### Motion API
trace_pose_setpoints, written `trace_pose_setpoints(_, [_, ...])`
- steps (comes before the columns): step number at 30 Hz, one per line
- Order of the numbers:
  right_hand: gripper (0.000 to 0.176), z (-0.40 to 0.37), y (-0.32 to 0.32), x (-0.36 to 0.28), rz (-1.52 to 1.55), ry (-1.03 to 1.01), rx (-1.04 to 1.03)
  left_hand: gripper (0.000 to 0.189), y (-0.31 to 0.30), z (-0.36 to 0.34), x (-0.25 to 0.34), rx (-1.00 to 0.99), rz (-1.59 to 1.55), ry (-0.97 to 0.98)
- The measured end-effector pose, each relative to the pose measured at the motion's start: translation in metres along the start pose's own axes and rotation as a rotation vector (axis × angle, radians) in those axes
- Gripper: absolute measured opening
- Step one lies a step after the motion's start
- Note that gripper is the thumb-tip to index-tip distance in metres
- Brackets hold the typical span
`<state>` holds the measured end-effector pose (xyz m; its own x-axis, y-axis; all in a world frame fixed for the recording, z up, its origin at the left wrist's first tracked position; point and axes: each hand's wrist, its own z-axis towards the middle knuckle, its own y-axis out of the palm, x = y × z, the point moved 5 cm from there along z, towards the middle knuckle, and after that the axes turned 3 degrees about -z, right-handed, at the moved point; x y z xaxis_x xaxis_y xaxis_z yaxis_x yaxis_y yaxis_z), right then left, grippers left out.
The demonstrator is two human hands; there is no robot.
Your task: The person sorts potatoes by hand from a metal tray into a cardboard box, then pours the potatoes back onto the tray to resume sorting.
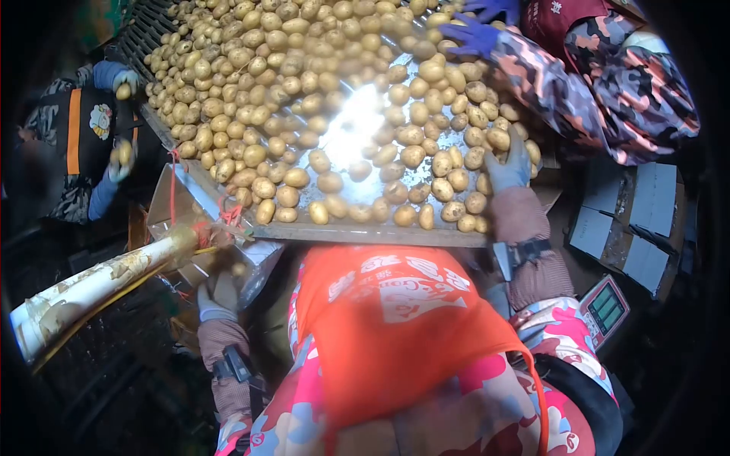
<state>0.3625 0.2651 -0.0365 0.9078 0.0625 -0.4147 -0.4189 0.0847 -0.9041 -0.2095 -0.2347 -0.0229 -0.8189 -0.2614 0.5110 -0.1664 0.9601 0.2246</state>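
A metal sorting table (pixel 357 232) is covered with several small yellow potatoes (pixel 304 91), with a bright glare at its middle. My right hand (pixel 508 167), in a grey glove, lies flat on the potatoes at the table's right edge, fingers pointing away from me. My left hand (pixel 213 302), also gloved, is down below the table's front left corner, beside a metal chute (pixel 255 262). Its fingers are partly hidden, so I cannot tell whether it holds anything. My orange apron (pixel 395 319) fills the bottom middle.
A co-worker in a camouflage sleeve reaches in with blue gloves (pixel 471 34) at the top right. Another person at the left holds potatoes in gloved hands (pixel 122 152). A white pipe (pixel 91 285) slants at lower left. A digital scale (pixel 604 308) and cardboard boxes (pixel 631 220) stand at right.
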Motion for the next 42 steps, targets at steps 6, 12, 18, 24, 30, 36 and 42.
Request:
trace_pose_setpoints(6, [0.056, 0.001, 0.033, -0.012, -0.04, -0.074, -0.007, 0.057, 0.155, -0.108, -0.176, -0.57, 0.656, -0.406])
trace_pose_setpoints(12, [0.075, -0.059, -0.031, -0.12, 0.833, 0.181, -0.499, 0.058, 0.242, -0.164, -0.298, -0.782, 0.734, -0.754])
trace_pose_setpoints(18, [0.061, -0.122, -0.013, -0.172, 0.555, -0.649, -0.531, 0.064, 0.247, -0.173, -0.339, -0.771, 0.341, -0.973])
trace_pose_setpoints(24, [0.048, -0.115, -0.024, -0.191, 0.351, -0.84, -0.402, 0.063, 0.197, -0.103, -0.35, -0.906, 0.727, -0.427])
trace_pose_setpoints(30, [0.037, -0.122, -0.024, -0.219, -0.128, -0.913, -0.666, 0.04, 0.209, -0.138, -0.323, -0.675, 0.97, -0.258])
trace_pose_setpoints(36, [0.024, -0.133, -0.023, -0.223, 0.033, -1.145, -0.521, 0.04, 0.229, -0.164, -0.308, -0.245, 0.553, -0.553])
trace_pose_setpoints(42, [0.048, -0.117, -0.013, -0.194, 0.558, -0.623, -0.548, 0.05, 0.216, -0.147, -0.298, -1.092, 1.281, 0.178])
